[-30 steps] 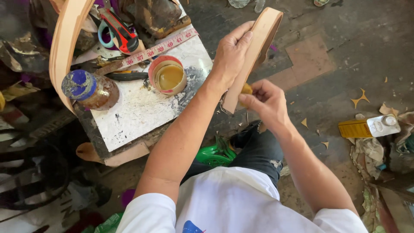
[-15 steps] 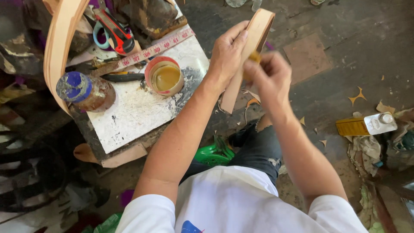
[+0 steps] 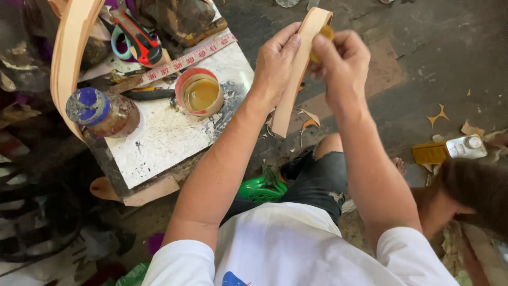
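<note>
Dark concrete floor lies beneath us. Our left hand (image 3: 276,63) grips the tan leather strip (image 3: 296,74) upright beyond the white board's (image 3: 159,143) right edge; our right hand (image 3: 344,61) pinches a yellow applicator (image 3: 324,35) near its top. Coating looks unfinished, with the glue pot (image 3: 200,92) open.

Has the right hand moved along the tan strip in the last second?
Yes. The right hand has slid up the tan strip from near its lower end to its top end, farther from the knee; the left hand grips the strip.
</note>
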